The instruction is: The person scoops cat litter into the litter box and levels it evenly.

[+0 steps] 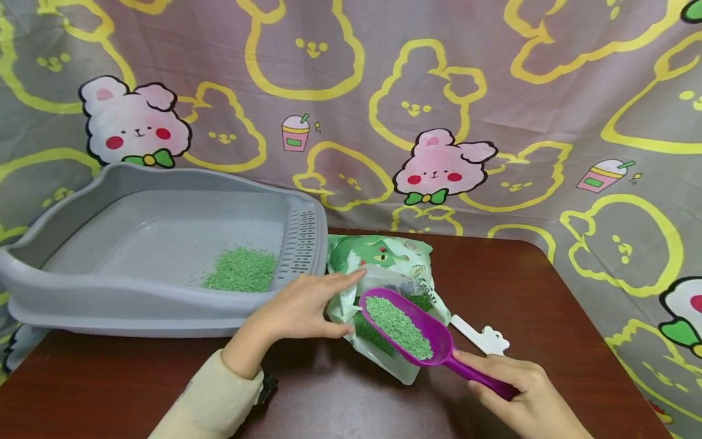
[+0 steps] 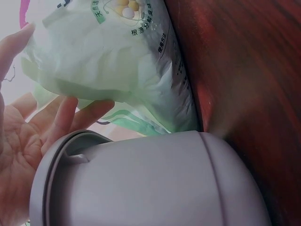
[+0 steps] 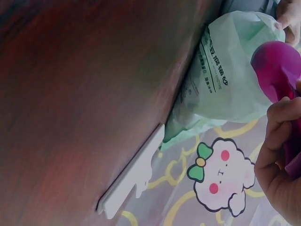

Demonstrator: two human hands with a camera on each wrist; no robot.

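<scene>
Here, two hands (image 1: 307, 308) (image 1: 523, 390), one scoop (image 1: 440, 334), one bag (image 3: 233, 73)

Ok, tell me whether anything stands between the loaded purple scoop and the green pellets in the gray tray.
Yes: the left hand, at the opening of the bag, lies across the direct line. Beyond it rises the slotted side of the gray tray. Nothing visible appears to block a path lifted over both.

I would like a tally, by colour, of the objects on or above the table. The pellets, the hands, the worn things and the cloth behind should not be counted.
Grey: 1 (tray)
Pale green: 1 (bag)
Purple: 1 (scoop)
White: 1 (flat piece)
Total: 4
</scene>
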